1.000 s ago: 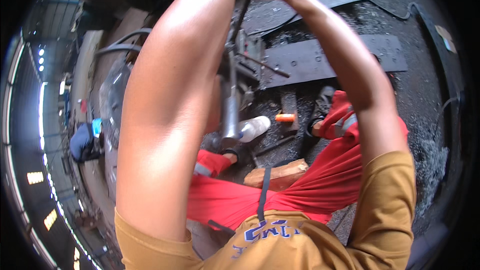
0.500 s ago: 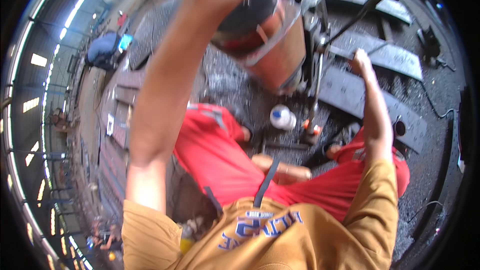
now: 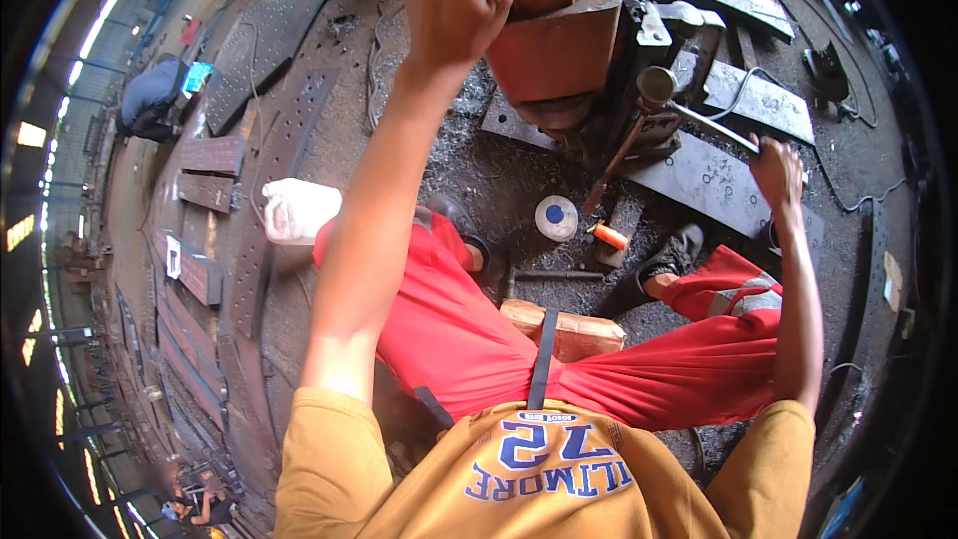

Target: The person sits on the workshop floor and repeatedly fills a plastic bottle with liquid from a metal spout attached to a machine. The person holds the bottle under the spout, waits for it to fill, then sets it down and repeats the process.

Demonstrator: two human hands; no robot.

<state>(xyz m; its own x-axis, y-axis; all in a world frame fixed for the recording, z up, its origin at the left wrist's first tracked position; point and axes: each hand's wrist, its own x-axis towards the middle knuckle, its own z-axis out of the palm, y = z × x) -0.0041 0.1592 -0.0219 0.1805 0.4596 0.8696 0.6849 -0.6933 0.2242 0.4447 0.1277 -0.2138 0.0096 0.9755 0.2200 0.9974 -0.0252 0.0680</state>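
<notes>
Drilling machine with a red housing: in the head view it stands over a perforated steel plate, between that plate's left and right ends. The right hand has its fingers wrapped around the outer end of a pale lever, which runs from the machine's round hub out above the plate. The left hand is beside the housing's top with fingers curled; whether it grips anything cannot be told. Off the plate's near edge, a white bottle with a blue cap stands near an orange cylinder. A wooden block lies closer to the person, between the legs.
</notes>
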